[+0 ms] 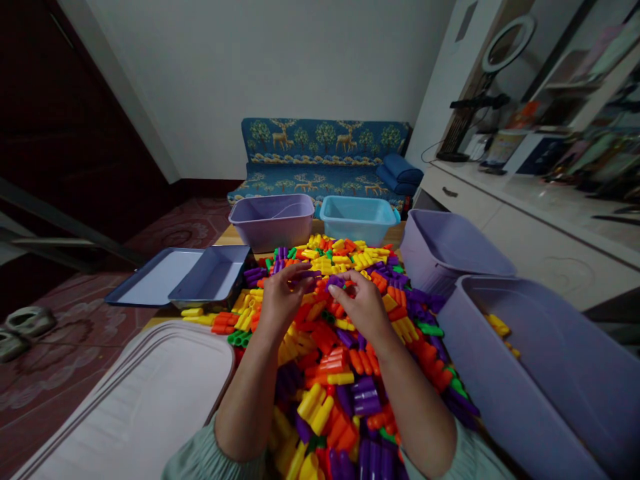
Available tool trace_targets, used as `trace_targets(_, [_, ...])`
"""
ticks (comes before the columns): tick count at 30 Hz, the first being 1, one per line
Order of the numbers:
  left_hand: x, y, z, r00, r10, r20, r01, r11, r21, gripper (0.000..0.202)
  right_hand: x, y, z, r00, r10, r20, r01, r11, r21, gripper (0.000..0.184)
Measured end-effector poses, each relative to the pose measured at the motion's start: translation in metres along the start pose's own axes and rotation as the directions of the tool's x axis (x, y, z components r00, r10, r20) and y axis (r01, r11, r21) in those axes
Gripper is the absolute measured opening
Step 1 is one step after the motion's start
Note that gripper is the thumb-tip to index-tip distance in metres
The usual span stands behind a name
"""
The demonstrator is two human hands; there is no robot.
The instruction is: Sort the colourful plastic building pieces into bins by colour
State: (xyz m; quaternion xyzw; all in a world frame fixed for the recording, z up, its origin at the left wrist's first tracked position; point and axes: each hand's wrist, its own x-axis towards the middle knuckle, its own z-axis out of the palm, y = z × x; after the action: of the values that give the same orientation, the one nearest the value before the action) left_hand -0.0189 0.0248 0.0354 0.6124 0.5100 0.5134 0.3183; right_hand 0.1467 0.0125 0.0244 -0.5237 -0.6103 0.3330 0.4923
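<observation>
A large heap of tube-shaped plastic toy pieces [330,360] in yellow, orange, purple and green spreads over the table. Over its middle, my left hand [284,297] pinches a small purple piece [311,273] between thumb and fingertips. Close by on the right, my right hand [364,303] grips another purple piece [336,282] with its thumb and forefinger. The two held pieces are a short gap apart, both above the heap. My fingers partly cover each of them, so their full shapes are hidden.
Behind the heap stand a purple bin [273,227] and a light blue bin [357,217]. Two more purple bins [445,250] line the right side; the nearer holds several yellow pieces [497,325]. At left lie an open dark blue metal box [213,273] and stacked white lids [150,400].
</observation>
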Motion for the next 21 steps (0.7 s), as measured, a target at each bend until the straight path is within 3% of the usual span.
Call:
trace_targets(3, [-0.001,0.001,0.003,0.999,-0.04,0.034,0.044,0.993,-0.114,0.03,-0.001,-0.004,-0.001,0.992,0.119,0.028,-0.122,0.98,0.159,0.022])
trace_targets(9, [0.001,-0.006,0.008,0.997,-0.035,0.07,0.05,0.971,-0.235,0.034,-0.003,-0.012,-0.004,0.986,0.132,0.105,-0.155,0.954,0.257,0.026])
trace_targets(14, [0.0,-0.005,0.013,0.994,-0.038,0.099,0.062,0.966,-0.249,0.031,-0.003,-0.011,-0.002,0.979,0.147,0.138,-0.182,0.939,0.291,0.027])
trace_targets(18, [-0.003,-0.004,0.018,0.995,-0.042,0.093,0.063,0.97,-0.233,0.03,-0.002,-0.009,-0.001,0.983,0.16,0.095,-0.183,0.923,0.339,0.043])
trace_targets(21, [-0.005,0.002,0.019,0.996,-0.054,0.068,0.066,0.98,-0.19,0.026,-0.003,-0.013,-0.002,0.971,0.158,0.181,-0.204,0.94,0.272,0.047])
